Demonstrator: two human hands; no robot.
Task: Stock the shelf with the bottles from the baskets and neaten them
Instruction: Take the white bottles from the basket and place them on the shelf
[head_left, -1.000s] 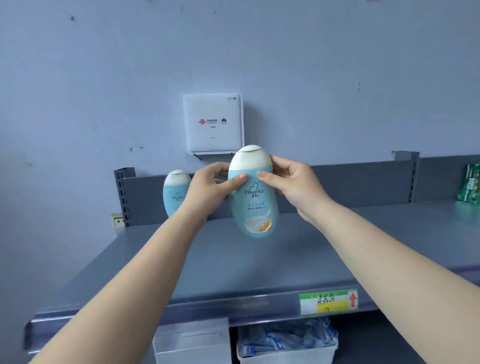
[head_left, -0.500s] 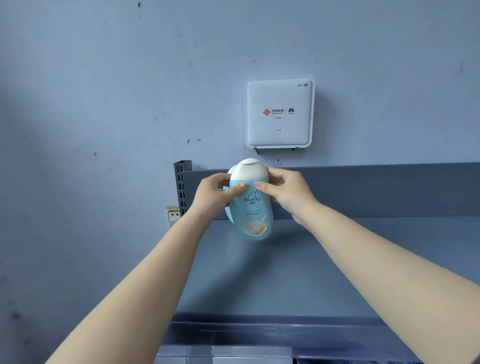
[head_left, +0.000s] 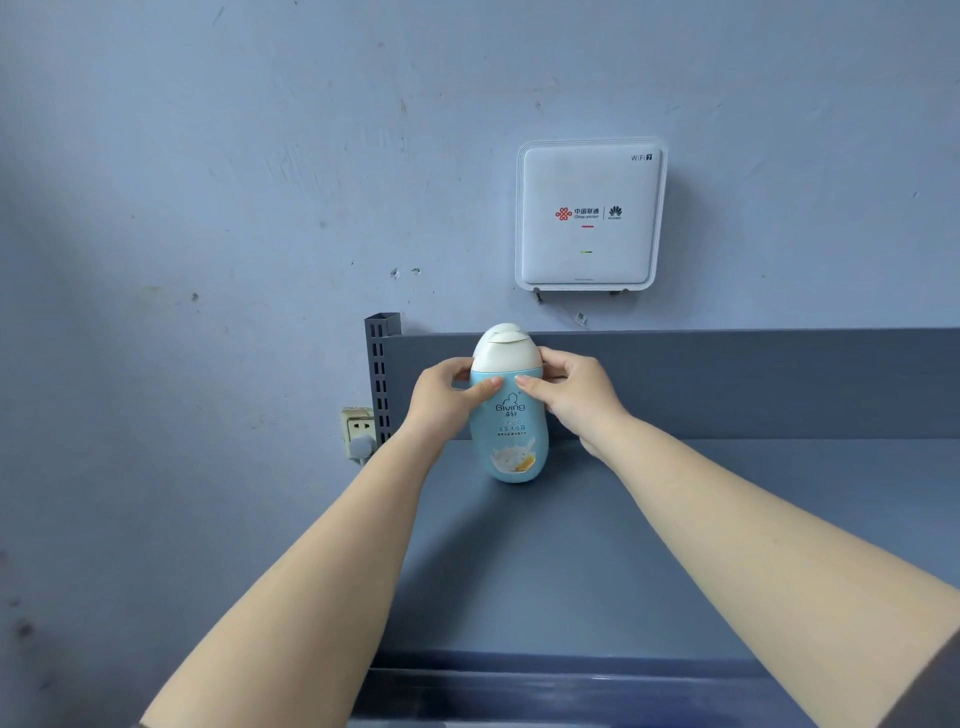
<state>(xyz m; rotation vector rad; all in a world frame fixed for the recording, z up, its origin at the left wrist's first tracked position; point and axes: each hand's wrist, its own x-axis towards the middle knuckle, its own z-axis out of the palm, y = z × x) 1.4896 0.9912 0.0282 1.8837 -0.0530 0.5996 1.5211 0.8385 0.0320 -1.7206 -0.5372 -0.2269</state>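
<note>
Bottle position: the light-blue bottle (head_left: 509, 421) with the white cap now appears to stand upright on the grey shelf (head_left: 571, 571), at its far left end, close to the back panel (head_left: 727, 384). One second ago it was held in the air, well above the shelf surface; half a second ago it was lower but still off the surface.
Left hand: the left hand (head_left: 441, 395) grips the bottle at the shoulder, thumb across the front just under the cap, fingers curled behind.
Right hand: the right hand (head_left: 571, 395) grips the opposite side in the same way, thumb on the front, fingers round the back.
Second bottle: a like bottle stood at the back left one second ago; now only a sliver of white cap (head_left: 506, 328) shows behind the held bottle's cap, so the new one sits directly in front of it.
Meaning for task: placement of this bottle looks all but done; release and a check of label facing and row alignment remain, by my judgement.
View: the view now sits closer and further left; the white wall box (head_left: 589, 215) appears larger, and the shelf's price tag and lower bins are out of frame.
Baskets: not in view.
</note>
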